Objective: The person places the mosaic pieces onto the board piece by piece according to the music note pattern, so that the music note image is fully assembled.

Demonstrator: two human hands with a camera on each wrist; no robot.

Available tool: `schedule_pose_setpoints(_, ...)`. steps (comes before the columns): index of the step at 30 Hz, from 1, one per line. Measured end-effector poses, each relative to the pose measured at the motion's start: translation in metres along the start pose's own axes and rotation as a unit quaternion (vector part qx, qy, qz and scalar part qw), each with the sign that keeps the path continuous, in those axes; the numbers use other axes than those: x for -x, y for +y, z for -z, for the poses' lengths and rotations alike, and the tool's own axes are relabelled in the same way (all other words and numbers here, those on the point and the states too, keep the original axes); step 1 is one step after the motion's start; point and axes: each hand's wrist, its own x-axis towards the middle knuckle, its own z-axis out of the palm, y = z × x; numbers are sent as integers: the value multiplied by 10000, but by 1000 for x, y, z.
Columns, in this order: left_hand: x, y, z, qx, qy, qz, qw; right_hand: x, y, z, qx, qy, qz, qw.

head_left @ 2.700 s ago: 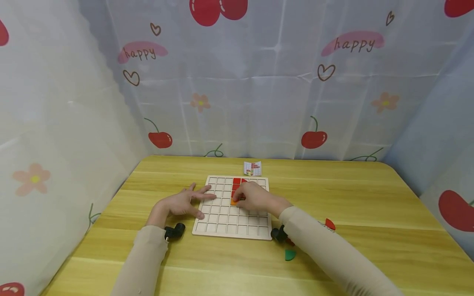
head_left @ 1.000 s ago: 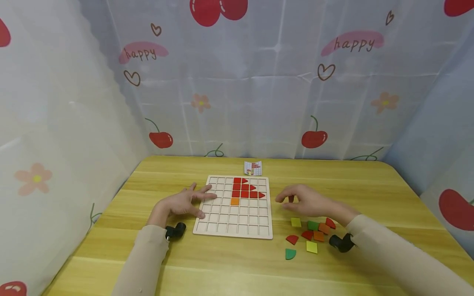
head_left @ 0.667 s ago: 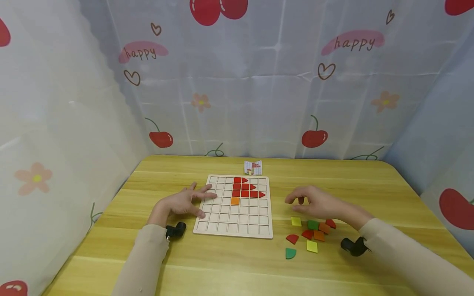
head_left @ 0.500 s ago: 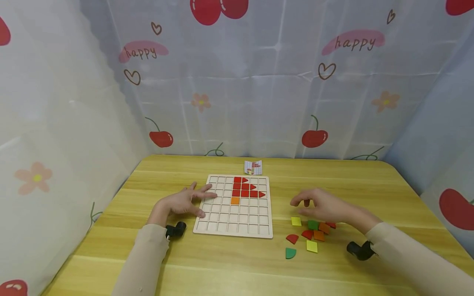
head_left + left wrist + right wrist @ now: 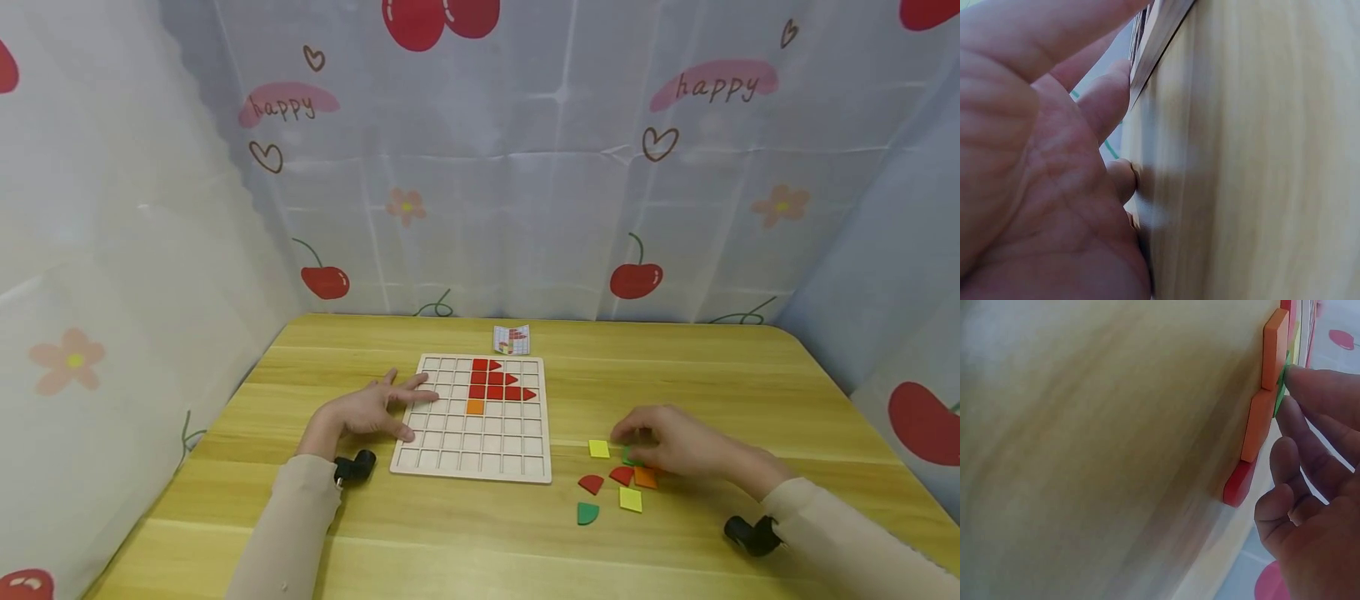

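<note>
A pale wooden grid board [image 5: 437,461] lies on the table. My left hand [image 5: 367,411] rests across its left edge with fingers spread, the thumb and fingertips on the board. Red square and pointed tiles [image 5: 496,379] sit in the board's upper middle cells, with one orange square tile [image 5: 475,407] below them. To the right, my right hand [image 5: 686,442] reaches down into loose tiles, thumb and index finger pinching a green tile [image 5: 1281,387]. Two orange tiles [image 5: 1275,350] and a red tile [image 5: 1239,483] lie right beside these fingers in the right wrist view.
Two yellow square tiles [image 5: 631,500], red quarter-round tiles [image 5: 591,484] and a green quarter-round tile [image 5: 588,513] lie right of the board. A small folded pattern card [image 5: 512,340] stands behind it. A printed curtain [image 5: 480,208] surrounds the wooden table [image 5: 360,533].
My right hand has left the orange tile on the board, moved right, then come down onto the green tile among the loose pieces. The left hand has stayed in place.
</note>
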Motion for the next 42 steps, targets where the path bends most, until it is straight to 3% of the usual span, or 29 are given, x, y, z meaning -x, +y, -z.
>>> schedule_pose_setpoints(10, 2, 1, 0, 4, 15, -38, 10000, -1, 8, 2, -336, 76, -267, 9990)
schedule_pose_setpoints(21, 0, 3, 1, -105, 24, -48, 9999, 3, 17, 7, 43, 174, 144, 9997)
schedule_pose_setpoints(35, 1, 1, 0, -36, 42, -42, 10000, 0, 12, 3, 202, 167, -197, 9995)
schedule_pose_setpoints(42, 0, -2, -1, 36, 27, -12, 10000, -5, 14, 3, 375, 285, -145, 9988)
